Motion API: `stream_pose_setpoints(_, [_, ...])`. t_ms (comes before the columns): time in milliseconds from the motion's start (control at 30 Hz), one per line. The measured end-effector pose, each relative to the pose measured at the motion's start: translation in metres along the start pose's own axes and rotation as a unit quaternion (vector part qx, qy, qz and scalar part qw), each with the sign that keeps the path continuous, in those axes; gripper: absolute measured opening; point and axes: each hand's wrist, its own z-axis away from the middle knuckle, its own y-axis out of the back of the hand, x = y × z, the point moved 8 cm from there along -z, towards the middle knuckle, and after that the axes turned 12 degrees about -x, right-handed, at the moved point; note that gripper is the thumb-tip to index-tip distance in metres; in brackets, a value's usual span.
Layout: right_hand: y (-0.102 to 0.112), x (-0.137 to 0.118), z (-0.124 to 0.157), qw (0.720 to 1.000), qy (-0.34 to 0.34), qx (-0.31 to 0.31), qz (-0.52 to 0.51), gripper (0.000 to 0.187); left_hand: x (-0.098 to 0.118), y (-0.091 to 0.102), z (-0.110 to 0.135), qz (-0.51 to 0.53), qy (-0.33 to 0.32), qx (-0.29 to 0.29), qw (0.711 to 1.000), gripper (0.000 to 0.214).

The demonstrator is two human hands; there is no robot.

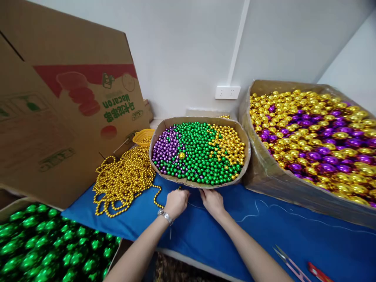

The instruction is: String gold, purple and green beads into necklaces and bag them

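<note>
My left hand (pixel 176 201), with a wristwatch, and my right hand (pixel 212 201) rest close together on the blue cloth (pixel 205 231), just in front of a shallow cardboard tray (pixel 199 183) of purple, green and gold beads. Both hands have their fingers curled downward and pinched. A thin white thread (pixel 258 209) runs from the hands across the cloth to the right. A heap of strung gold beads (pixel 125 180) lies to the left of my left hand, one strand ending near it.
A large box of gold and purple balls (pixel 320 133) fills the right. A box of green balls (pixel 35 243) sits lower left, with a big tilted cardboard box (pixel 58 105) behind it. Scissors (pixel 289 262) and a red tool (pixel 319 271) lie lower right. A yellow basket (pixel 143 136) stands behind the heap.
</note>
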Motion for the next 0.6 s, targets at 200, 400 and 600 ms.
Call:
stream_pose_setpoints(200, [0.0,0.014,0.004,1.0,-0.008,0.008,0.01,0.029,0.013,0.004,0.008,-0.016,-0.059,0.008,0.998,0.035])
stream_pose_setpoints(400, [-0.001,0.02,0.001,0.999,-0.022,0.005,0.024,0.028,0.005,-0.004,-0.024,-0.038,-0.002,0.015,0.999,0.026])
stream_pose_setpoints(600, [-0.005,0.012,-0.002,0.999,-0.018,-0.002,0.034,0.031,0.0,-0.011,-0.034,-0.049,0.009,0.027,0.998,0.027])
